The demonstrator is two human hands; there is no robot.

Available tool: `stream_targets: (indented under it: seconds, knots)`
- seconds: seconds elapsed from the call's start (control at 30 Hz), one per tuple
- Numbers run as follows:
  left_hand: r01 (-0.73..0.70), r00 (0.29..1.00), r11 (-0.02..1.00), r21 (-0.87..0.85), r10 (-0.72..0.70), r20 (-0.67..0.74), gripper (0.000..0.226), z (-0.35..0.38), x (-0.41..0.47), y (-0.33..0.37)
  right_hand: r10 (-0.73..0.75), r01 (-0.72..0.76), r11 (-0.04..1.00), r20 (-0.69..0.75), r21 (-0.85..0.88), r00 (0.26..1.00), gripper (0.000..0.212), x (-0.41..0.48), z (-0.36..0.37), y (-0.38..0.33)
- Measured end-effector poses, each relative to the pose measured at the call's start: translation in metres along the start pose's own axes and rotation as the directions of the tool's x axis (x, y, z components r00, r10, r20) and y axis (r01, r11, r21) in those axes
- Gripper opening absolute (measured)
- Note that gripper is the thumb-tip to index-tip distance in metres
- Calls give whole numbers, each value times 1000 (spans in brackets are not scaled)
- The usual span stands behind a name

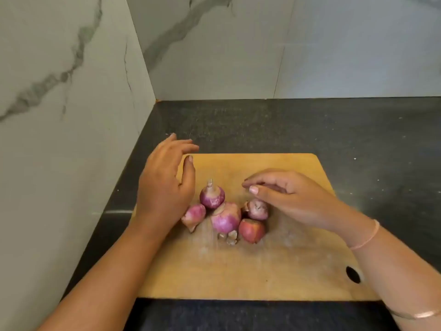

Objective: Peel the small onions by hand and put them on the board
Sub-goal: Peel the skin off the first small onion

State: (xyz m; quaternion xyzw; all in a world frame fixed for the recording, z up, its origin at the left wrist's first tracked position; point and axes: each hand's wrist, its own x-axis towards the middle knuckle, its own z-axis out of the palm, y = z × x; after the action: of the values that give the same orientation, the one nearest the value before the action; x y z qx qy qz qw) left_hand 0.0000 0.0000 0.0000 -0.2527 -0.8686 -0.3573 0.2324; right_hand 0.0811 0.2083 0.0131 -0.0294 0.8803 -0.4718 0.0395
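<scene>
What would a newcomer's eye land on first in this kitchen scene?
Probably the cluster of small purple onions in the middle of the wooden board, bright against the dark countertop. Next come the two bare hands on either side of them: the left hand open beside the leftmost onion, the right hand with loosely bent fingers just above the rightmost ones. Behind, veined marble walls meet in a corner.

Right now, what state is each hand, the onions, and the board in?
Board, flat on the dark counter.
Onions, five clustered mid-board; the rear one stands stem up.
Front onion, reddish skin still on.
Peel scraps, lying loose in front of the cluster.
Left hand, open, raised over the board's left edge, holding nothing.
Right hand, fingers loosely curled above the cluster, nothing visible in its grip.
</scene>
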Motion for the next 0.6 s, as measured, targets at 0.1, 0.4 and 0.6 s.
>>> stream_targets:
  seconds: [0.1,0.4,0.6]
  knots:
    - [-126,977,991,36,131,-168,25,-6,0,1,-35,34,999,-55,-6,998,19,-3,5,3]
    - [-303,897,942,144,333,-292,25,-15,-6,11,-104,86,986,-129,-140,986,26,-10,21,3]
    - [-362,887,917,168,394,-242,24,-18,-16,18,-147,136,981,-76,-138,986,19,-18,18,-2]
